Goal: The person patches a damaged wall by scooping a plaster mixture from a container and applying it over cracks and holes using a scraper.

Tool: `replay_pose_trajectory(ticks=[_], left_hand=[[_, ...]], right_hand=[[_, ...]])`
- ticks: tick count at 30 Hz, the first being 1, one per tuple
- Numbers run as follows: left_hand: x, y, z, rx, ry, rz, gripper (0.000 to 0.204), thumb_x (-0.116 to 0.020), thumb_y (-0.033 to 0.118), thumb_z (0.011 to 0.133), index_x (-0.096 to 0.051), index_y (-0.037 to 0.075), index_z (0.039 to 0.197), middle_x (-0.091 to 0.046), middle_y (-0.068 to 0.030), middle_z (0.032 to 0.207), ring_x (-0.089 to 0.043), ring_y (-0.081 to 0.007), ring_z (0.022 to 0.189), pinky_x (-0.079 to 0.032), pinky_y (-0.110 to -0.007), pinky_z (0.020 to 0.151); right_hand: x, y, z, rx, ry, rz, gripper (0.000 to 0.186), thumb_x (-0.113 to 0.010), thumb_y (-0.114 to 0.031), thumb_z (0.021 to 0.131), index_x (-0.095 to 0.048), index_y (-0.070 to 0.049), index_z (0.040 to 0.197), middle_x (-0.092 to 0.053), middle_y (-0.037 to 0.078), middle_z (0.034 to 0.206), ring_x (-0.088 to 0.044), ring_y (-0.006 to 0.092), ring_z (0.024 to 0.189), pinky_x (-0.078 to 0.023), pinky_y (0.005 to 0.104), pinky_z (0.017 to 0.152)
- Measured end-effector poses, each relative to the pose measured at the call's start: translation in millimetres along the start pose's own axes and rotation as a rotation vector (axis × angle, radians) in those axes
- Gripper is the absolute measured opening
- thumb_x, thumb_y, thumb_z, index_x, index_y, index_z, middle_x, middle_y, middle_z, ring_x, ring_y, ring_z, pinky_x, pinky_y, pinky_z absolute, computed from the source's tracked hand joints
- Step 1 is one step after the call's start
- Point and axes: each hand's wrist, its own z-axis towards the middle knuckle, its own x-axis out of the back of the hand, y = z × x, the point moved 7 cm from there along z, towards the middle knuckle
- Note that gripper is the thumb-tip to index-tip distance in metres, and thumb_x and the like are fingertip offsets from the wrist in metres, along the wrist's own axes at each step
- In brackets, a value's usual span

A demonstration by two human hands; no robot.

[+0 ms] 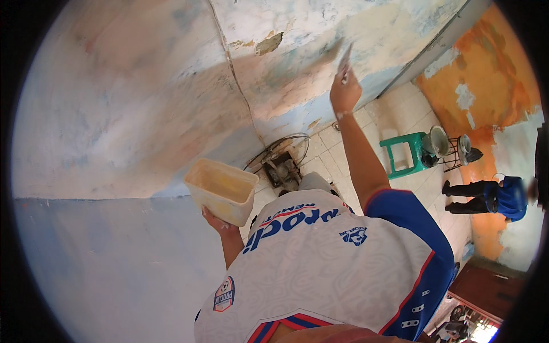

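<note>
My left hand (pixel 216 222) is closed round the lower side of a cream rectangular plastic tub (pixel 226 201). The tub is tilted with its mouth toward the wall, and yellowish smears coat its inside. My right arm is stretched up toward the patchy painted wall (pixel 171 103). At its end my right hand (pixel 346 91) grips a thin, flat blade that looks like a putty knife (pixel 345 56), slightly blurred and close to the wall. Whether the blade touches the wall, I cannot tell. Pale smears mark my fingers.
A crack (pixel 231 68) runs down the wall beside a chipped patch (pixel 269 43). Below lie a dark box (pixel 281 170) and a looped cable. At the right stand a green stool (pixel 397 154) and a grey bucket (pixel 436 142). Another person (pixel 497 197) stands by the orange wall (pixel 486 74).
</note>
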Motion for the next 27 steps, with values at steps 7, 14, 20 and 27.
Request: replay_pose_trajectory(ticks=[7,14,20,27], left_hand=[[25.0,-1.8,-0.7,-0.042,0.008,-0.096,0.061,-0.049,0.044,0.098,-0.039,0.008,0.146,-0.05,-0.0148,0.142,-0.052,-0.0332,0.126,-0.049,-0.049,0.102],[13.7,2.5,-16.7,-0.117,0.092,-0.017,0.061,-0.05,0.044,0.098,-0.041,0.008,0.145,-0.052,-0.0136,0.14,-0.053,-0.0329,0.126,-0.049,-0.049,0.103],[-8.3,-6.8,-19.2,-0.17,0.084,0.132,0.063,-0.053,0.046,0.096,-0.041,0.009,0.146,-0.051,-0.0129,0.142,-0.053,-0.033,0.126,-0.048,-0.05,0.104],[-78.3,-45.6,-22.1,-0.153,0.114,0.332,0.06,-0.048,0.049,0.098,-0.041,0.01,0.144,-0.051,-0.0119,0.14,-0.053,-0.0318,0.125,-0.049,-0.048,0.103]], right_hand=[[-62.9,-87.0,-120.9,0.304,-0.31,0.072,0.034,-0.067,-0.022,0.089,-0.065,-0.007,0.12,-0.061,0.013,0.073,-0.061,0.0307,0.069,-0.049,0.044,0.057],[-15.6,-42.6,-160.9,0.098,-0.596,0.36,0.031,-0.066,-0.015,0.087,-0.068,-0.008,0.117,-0.07,0.018,0.088,-0.068,0.0326,0.075,-0.055,0.043,0.065],[-14.2,110.7,19.2,-0.265,-0.193,-0.082,0.036,-0.053,-0.03,0.099,-0.071,0.0,0.106,-0.071,0.02,0.08,-0.07,0.0382,0.072,-0.054,0.0453,0.064],[-39.1,199.1,154.0,-0.292,0.169,0.019,0.038,-0.054,-0.021,0.095,-0.065,-0.004,0.127,-0.072,0.022,0.089,-0.07,0.0394,0.078,-0.054,0.0471,0.07]])
